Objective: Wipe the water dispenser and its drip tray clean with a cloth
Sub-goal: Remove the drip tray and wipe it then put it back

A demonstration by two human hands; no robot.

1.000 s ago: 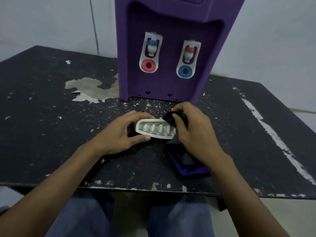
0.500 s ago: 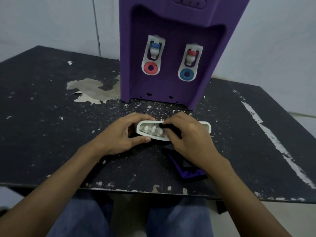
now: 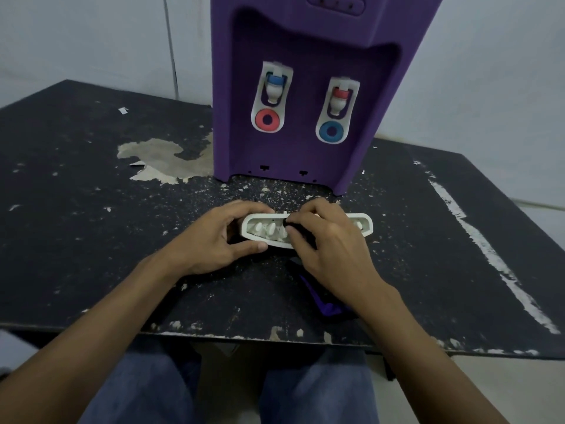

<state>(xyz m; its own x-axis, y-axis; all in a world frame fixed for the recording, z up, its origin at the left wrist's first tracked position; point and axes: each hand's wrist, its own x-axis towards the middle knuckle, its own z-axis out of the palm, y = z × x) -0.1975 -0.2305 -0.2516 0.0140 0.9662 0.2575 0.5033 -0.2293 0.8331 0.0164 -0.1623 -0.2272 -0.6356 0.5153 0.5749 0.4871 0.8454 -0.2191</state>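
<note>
Your right hand (image 3: 333, 249) pinches a bunched dark cloth (image 3: 299, 229) in curled fingertips and presses it into the middle of the white plastic drip tray (image 3: 366, 227). Your left hand (image 3: 214, 237) clasps the tray's left end, thumb on the near edge and fingers over the far one. The tray lies flat on the scuffed black table (image 3: 91, 209), just in front of the purple water dispenser (image 3: 305, 154). A second ago the cloth covered the tray's right end. Now it sits further left and that end shows bare, while your left hand's hold is unchanged. Your right hand hides the tray's centre, your wrist covers most of the cloth's purple-edged tail, and the dispenser's top is cut off.
</note>
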